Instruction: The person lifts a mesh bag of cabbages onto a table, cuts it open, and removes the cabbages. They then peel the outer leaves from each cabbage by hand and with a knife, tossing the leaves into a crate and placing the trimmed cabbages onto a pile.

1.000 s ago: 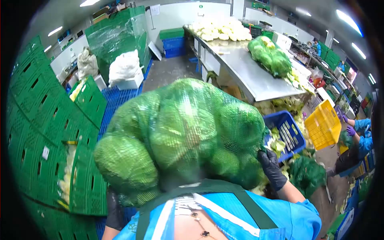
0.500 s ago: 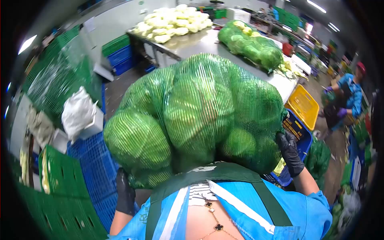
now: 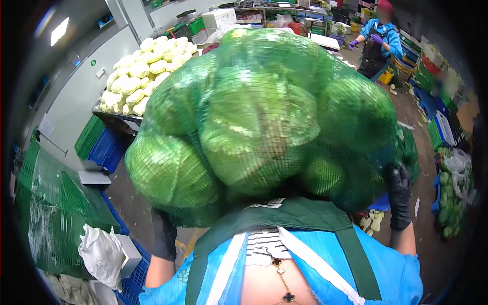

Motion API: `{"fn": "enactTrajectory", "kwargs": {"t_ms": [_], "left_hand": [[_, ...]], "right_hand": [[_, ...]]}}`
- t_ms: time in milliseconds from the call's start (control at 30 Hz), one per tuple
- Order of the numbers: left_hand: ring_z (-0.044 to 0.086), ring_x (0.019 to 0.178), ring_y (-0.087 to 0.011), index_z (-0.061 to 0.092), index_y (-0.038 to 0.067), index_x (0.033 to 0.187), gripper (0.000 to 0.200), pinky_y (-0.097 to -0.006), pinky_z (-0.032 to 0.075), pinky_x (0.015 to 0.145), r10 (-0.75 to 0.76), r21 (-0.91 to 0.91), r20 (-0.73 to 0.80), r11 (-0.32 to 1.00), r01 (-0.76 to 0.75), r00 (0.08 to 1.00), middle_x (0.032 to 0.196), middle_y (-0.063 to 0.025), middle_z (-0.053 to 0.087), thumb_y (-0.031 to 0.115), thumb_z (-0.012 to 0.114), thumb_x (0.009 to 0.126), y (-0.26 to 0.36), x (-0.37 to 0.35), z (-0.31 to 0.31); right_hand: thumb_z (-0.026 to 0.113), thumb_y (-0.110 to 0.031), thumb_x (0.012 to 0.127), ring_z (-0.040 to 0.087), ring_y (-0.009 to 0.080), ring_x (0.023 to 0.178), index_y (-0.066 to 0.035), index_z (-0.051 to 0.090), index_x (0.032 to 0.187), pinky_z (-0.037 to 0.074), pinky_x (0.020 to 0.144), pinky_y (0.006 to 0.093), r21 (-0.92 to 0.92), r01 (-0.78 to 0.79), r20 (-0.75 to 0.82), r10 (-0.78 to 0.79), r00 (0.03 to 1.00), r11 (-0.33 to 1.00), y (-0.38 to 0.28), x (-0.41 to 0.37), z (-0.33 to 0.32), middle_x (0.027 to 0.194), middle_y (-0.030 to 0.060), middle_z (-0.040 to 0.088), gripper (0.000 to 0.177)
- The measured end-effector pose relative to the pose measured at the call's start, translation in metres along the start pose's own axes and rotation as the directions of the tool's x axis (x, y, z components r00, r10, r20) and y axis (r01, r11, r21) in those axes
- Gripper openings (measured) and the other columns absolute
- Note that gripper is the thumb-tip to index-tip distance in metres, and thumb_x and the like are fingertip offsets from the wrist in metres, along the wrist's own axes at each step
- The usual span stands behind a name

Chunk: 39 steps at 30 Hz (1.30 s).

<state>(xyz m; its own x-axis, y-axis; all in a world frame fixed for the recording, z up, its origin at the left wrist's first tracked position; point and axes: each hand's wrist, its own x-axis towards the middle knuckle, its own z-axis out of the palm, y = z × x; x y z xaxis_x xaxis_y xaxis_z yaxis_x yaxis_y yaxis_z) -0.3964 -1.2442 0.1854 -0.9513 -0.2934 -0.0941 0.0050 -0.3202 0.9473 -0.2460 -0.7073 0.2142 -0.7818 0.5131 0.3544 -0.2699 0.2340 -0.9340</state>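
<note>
A bulging green mesh sack of cabbages (image 3: 259,127) fills the middle of the view, held close in front of my dark green apron (image 3: 290,218). My left hand (image 3: 163,235), in a black glove, grips the sack low on its left side, with its fingertips hidden by the net. On the right, my black-gloved right hand (image 3: 399,195) closes on the sack's lower edge, fingers curled against the mesh. The round green heads press against the netting, and the sack hides most of the table behind it.
Pale peeled cabbages (image 3: 147,71) are heaped on a table at the left. Blue and green crates (image 3: 104,147) stand below. A co-worker (image 3: 378,43) in blue stands at the back right. More cabbages (image 3: 450,198) and crates line the right side. A white bag (image 3: 101,256) sits lower left.
The sack has risen in view, still in both my hands. My view has swung, so the pale cabbage heap shifts left and down and the co-worker appears higher and farther left.
</note>
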Motion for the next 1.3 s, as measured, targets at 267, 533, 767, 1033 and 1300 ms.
{"fn": "enactTrajectory", "kwargs": {"t_ms": [267, 533, 767, 1033, 1300], "left_hand": [[0.053, 0.101, -0.0216, 0.041, 0.0, 0.127, 0.041, -0.0344, 0.045, 0.084, -0.204, 0.363, 0.525, 0.932, -0.001, 0.827, 0.118, -0.0121, 0.053, 0.021, 0.039, 0.093, 0.047, 0.236, 0.158], [0.055, 0.099, -0.0335, 0.056, 0.003, 0.106, 0.04, -0.0395, 0.044, 0.083, 0.465, 0.808, 0.342, 0.298, -0.508, 0.817, 0.107, -0.0195, 0.058, 0.035, 0.053, 0.083, 0.005, 0.489, 0.209], [0.058, 0.093, -0.0312, 0.058, 0.011, 0.104, 0.043, -0.0414, 0.047, 0.08, 0.032, 0.865, 0.454, 0.224, -0.449, 0.891, 0.1, -0.0159, 0.059, 0.042, 0.06, 0.075, -0.192, 0.573, 0.152], [0.064, 0.075, -0.0311, 0.062, 0.003, 0.087, 0.037, -0.0398, 0.05, 0.068, -0.305, 0.775, 0.631, 0.234, -0.587, 0.713, 0.078, -0.0179, 0.065, 0.037, 0.059, 0.073, -0.183, 0.56, 0.166], [0.063, 0.081, -0.0318, 0.066, 0.001, 0.08, 0.033, -0.0372, 0.049, 0.072, -0.477, 0.764, 0.636, 0.279, -0.582, 0.607, 0.082, -0.0196, 0.064, 0.031, 0.054, 0.073, -0.174, 0.573, 0.171]], "right_hand": [[0.05, -0.032, 0.09, 0.052, 0.0188, 0.073, -0.002, 0.06, 0.099, 0.044, 0.071, 0.0326, -0.669, -0.074, -0.258, -0.137, 0.957, 0.74, 0.061, 0.2, 0.006, 0.08, 0.0063, 0.057, 0.032], [0.055, -0.014, 0.086, 0.06, 0.0234, 0.09, 0.001, 0.061, 0.104, 0.045, 0.084, 0.0336, -0.75, -0.006, 0.009, 0.019, 1.0, 0.661, 0.105, 0.39, 0.082, 0.099, 0.0148, 0.064, 0.025], [0.055, -0.011, 0.088, 0.059, 0.0148, 0.089, -0.002, 0.061, 0.106, 0.047, 0.076, 0.0269, -0.368, -0.118, -0.047, 0.109, 0.993, 0.922, 0.082, 0.329, 0.268, 0.099, 0.0073, 0.064, 0.021], [0.055, -0.008, 0.087, 0.059, 0.0125, 0.079, -0.001, 0.062, 0.1, 0.047, 0.07, 0.0256, -0.218, -0.33, 0.215, 0.375, 0.902, 0.919, 0.089, 0.229, 0.522, 0.091, 0.0063, 0.064, 0.016], [0.059, -0.004, 0.083, 0.059, 0.0147, 0.085, 0.002, 0.063, 0.098, 0.048, 0.075, 0.0283, -0.205, -0.288, 0.542, 0.354, 0.762, 0.935, 0.086, 0.214, 0.654, 0.093, 0.0093, 0.064, 0.016]]}}
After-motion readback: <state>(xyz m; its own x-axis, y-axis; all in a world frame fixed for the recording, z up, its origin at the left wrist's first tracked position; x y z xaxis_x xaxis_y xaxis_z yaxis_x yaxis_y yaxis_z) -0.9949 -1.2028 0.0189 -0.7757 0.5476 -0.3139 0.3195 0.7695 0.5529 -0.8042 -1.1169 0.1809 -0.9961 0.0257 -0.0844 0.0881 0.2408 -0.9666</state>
